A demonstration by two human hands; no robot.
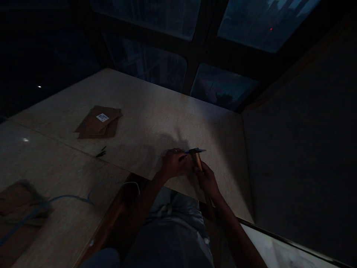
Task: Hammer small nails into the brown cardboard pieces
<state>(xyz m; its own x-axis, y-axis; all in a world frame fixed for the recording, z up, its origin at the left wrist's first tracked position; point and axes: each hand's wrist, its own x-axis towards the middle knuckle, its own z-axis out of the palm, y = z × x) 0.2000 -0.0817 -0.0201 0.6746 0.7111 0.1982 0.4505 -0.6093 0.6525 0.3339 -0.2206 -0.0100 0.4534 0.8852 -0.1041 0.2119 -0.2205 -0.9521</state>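
Note:
The scene is very dim. Both my hands meet on a pale plywood board (pixel 145 111) near its front edge. My right hand (pixel 206 180) is closed around the wooden handle of a hammer (pixel 198 158), whose metal head (pixel 196 150) points sideways just above the board. My left hand (pixel 174 163) is curled beside the hammer head, with a thin blue-tipped thing pinched in its fingers; I cannot make out what it is.
A stack of brown envelopes (pixel 99 122) with a white label lies at the board's left. Small dark bits (pixel 101 152) sit by the seam. A blue cable (pixel 69 199) crosses the lower left board. Dark window panes (pixel 223 87) stand behind; a panel (pixel 301 149) rises at right.

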